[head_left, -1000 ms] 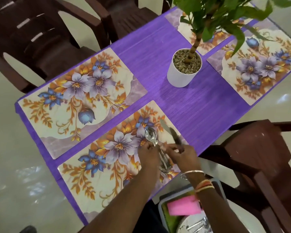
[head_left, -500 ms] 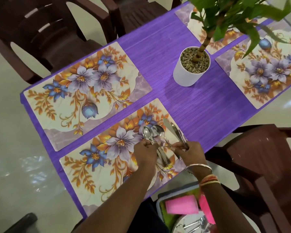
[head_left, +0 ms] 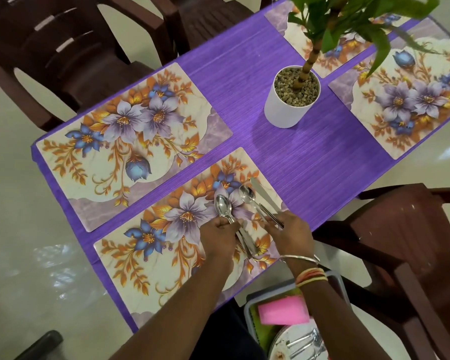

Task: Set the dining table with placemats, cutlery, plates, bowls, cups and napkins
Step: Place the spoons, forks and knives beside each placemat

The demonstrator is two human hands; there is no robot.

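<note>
Carefully now: the handles crowd together beneath my palms, so shifting one piece may drag its neighbour askew. The knife [head_left: 264, 194] lies close to the edge of the near placemat [head_left: 140, 261], where a nudge could slide it onto the purple runner [head_left: 309, 157]. My left hand [head_left: 220, 236] is curled tight round the handle of the left spoon [head_left: 222, 207], whose bowl rests on the mat. My right hand [head_left: 289, 233] pinches the knife's handle. The second spoon [head_left: 246, 194] runs beneath those fingers, and I cannot tell whether I grip it too.
</note>
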